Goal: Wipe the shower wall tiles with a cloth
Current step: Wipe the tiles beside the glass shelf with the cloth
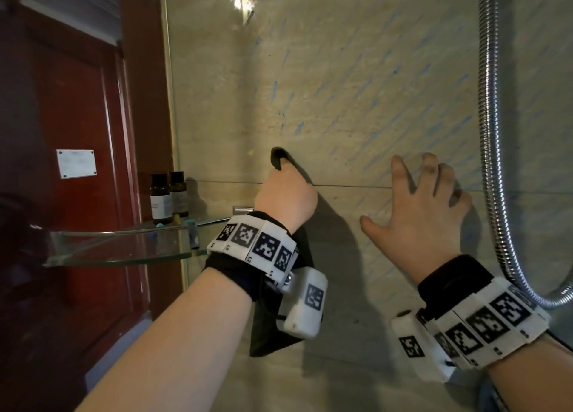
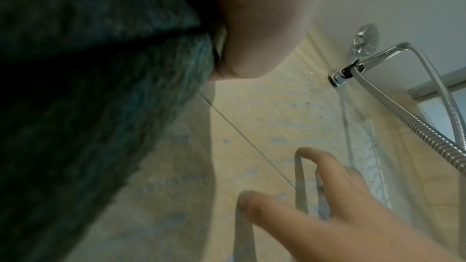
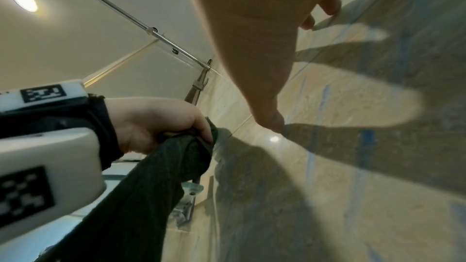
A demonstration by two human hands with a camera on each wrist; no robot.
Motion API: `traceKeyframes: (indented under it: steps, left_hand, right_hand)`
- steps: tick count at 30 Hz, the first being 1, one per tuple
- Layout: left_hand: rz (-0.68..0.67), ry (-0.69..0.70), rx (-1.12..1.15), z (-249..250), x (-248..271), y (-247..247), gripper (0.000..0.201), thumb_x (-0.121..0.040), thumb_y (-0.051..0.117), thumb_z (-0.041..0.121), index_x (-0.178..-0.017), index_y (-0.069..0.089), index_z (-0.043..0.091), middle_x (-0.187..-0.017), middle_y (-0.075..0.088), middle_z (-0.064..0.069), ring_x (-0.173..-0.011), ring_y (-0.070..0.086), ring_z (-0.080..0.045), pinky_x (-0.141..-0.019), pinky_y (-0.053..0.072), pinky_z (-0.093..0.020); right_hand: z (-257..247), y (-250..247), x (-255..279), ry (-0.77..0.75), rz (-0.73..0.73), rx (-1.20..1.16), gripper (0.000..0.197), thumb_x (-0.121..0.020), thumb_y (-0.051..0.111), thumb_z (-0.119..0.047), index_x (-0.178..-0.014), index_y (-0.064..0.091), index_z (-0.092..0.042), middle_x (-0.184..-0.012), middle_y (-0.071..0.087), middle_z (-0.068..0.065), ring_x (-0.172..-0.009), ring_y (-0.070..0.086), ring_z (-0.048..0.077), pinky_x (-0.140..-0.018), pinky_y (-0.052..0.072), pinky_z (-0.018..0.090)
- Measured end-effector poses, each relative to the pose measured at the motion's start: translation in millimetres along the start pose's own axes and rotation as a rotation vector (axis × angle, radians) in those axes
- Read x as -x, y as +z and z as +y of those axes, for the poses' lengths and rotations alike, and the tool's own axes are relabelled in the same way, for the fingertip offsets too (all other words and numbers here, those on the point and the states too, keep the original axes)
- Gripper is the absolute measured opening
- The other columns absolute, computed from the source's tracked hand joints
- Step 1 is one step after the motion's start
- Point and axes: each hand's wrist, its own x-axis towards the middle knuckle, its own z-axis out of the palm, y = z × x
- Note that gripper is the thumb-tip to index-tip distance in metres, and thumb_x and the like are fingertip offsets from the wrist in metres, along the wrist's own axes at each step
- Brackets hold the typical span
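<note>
The beige tile wall (image 1: 356,86) fills the head view, streaked with blue marks. My left hand (image 1: 286,194) grips a dark grey cloth (image 1: 279,159) and presses its bunched top against the wall near a grout line; the rest of the cloth (image 1: 269,334) hangs below my wrist. In the right wrist view the fingers curl round the cloth (image 3: 186,154). My right hand (image 1: 424,201) lies flat on the wall to the right, fingers spread and holding nothing. The left wrist view shows the cloth (image 2: 100,87) close up and the right hand's fingers (image 2: 325,168) on the tile.
A glass corner shelf (image 1: 124,244) with two small brown bottles (image 1: 169,197) juts out at the left beside a red wooden door (image 1: 77,132). A metal shower hose (image 1: 493,132) hangs down the right side, close to my right hand.
</note>
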Motion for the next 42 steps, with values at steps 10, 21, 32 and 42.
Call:
traceKeyframes:
  steps: [10, 21, 32, 42]
  left_hand:
    - [0.037, 0.090, 0.002, 6, -4, 0, 0.065, -0.099, 0.034, 0.013, -0.155, 0.001, 0.011, -0.143, 0.034, -0.017, -0.118, 0.049, -0.034, -0.085, 0.041, -0.035]
    - [-0.043, 0.088, 0.009, 1, -10, -7, 0.067, -0.097, 0.033, 0.009, -0.155, 0.000, 0.015, -0.145, 0.030, -0.017, -0.120, 0.046, -0.035, -0.086, 0.037, -0.032]
    - [-0.031, 0.108, 0.032, 2, -18, -17, 0.065, -0.097, 0.031, 0.008, -0.155, 0.006, 0.021, -0.143, 0.031, -0.015, -0.119, 0.044, -0.034, -0.087, 0.039, -0.032]
    - [-0.028, 0.110, 0.018, 5, -19, -20, 0.067, -0.096, 0.031, 0.006, -0.155, 0.006, 0.021, -0.141, 0.030, -0.015, -0.110, 0.045, -0.033, -0.084, 0.039, -0.033]
  right_hand:
    - [3, 5, -1, -0.009, 0.058, -0.006, 0.102, -0.055, 0.079, -0.053, -0.138, 0.037, -0.012, -0.138, 0.032, 0.026, -0.123, 0.030, 0.041, -0.085, 0.037, 0.059]
    - [3, 5, -1, -0.012, 0.067, -0.011, 0.102, -0.054, 0.079, -0.053, -0.138, 0.039, -0.010, -0.137, 0.034, 0.027, -0.123, 0.032, 0.042, -0.084, 0.037, 0.060]
    - [3, 3, 0, -0.017, 0.067, -0.023, 0.100, -0.055, 0.080, -0.051, -0.137, 0.040, -0.009, -0.136, 0.035, 0.028, -0.122, 0.032, 0.042, -0.084, 0.037, 0.059]
    - [2, 4, -1, -0.010, 0.069, -0.008, 0.102, -0.053, 0.080, -0.051, -0.136, 0.039, -0.009, -0.136, 0.035, 0.028, -0.122, 0.033, 0.042, -0.084, 0.037, 0.059]
